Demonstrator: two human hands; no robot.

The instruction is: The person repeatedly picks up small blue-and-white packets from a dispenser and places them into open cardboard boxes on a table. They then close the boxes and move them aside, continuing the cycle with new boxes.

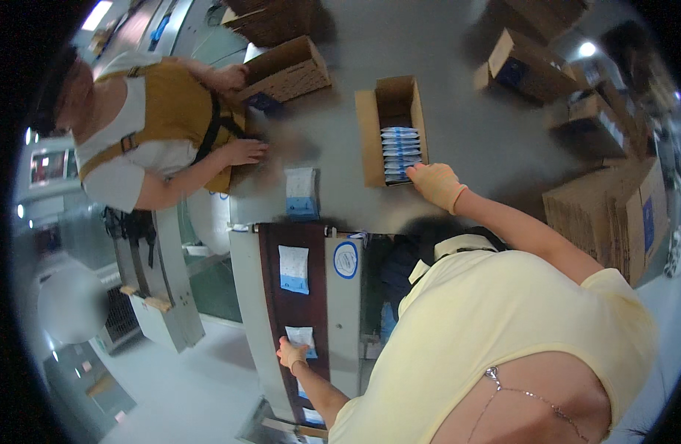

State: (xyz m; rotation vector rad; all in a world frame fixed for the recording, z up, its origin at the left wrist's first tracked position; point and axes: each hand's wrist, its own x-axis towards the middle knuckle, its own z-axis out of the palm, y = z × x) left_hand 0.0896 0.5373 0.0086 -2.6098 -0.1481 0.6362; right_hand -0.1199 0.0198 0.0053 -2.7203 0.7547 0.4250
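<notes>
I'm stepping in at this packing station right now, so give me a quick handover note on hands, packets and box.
Left hand: fingers on a white-and-blue flat packet on the dark conveyor belt.
Right hand: at the open cardboard box, touching the row of white-and-blue packets inside.
Done: box partly filled.
Left: another packet waits up the belt, one more on the grey table.

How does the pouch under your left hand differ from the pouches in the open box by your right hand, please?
The pouch under the left hand lies flat and alone on the dark belt; the boxed pouches stand on edge, packed in a row. The left hand touches the first; the right hand rests at the box end. Both kinds are white with blue.
</notes>
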